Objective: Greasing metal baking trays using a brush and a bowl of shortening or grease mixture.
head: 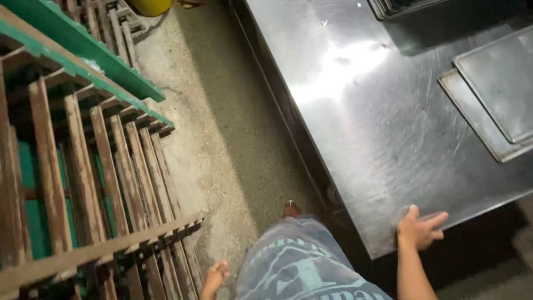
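My right hand point(420, 228) rests with its fingers spread on the near corner of a large stainless steel table point(361, 122); it holds nothing. My left hand point(215, 275) hangs low beside my leg, close to the wooden rack point(111, 183), its fingers loosely curled and empty as far as I can see. My shorts and one foot point(290, 209) show between the hands, on the concrete floor point(222, 128).
Two flat metal baking trays point(494, 100) lie stacked on the table's right side. Another dark tray point(400, 6) sits at the far edge. A green-framed wooden slatted rack fills the left. A yellow object point(150, 5) stands at the top.
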